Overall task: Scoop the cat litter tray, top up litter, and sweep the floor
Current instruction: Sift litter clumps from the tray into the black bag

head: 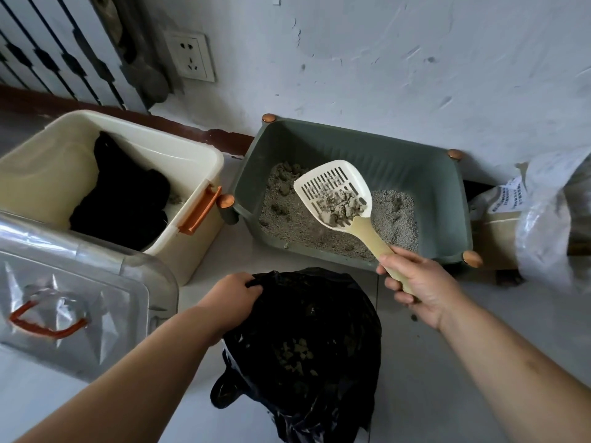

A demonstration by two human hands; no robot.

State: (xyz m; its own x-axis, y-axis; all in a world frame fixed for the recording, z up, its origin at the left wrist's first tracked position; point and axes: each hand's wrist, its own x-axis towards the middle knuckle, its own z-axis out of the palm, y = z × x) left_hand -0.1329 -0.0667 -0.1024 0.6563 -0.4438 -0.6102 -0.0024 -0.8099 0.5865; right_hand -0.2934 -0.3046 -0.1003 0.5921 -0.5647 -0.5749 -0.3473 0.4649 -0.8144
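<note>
The green litter tray [425, 183] sits on the floor against the wall, holding grey litter [393, 225] with several clumps along its left side. Above it the right hand [419, 282] is closed around the handle of a slotted white scoop [335, 193], whose bowl carries a heap of clumped litter. In front of the tray a black rubbish bag [307, 340] stands open with clumps lying inside; the left hand [235, 294] grips its rim at the left. To the left stands a cream storage bin [179, 158] with an orange latch, a black bag inside it, and nearer the camera lies its clear lid [96, 282] with an orange handle. A pale sack [543, 212] leans just right of the tray.
</note>
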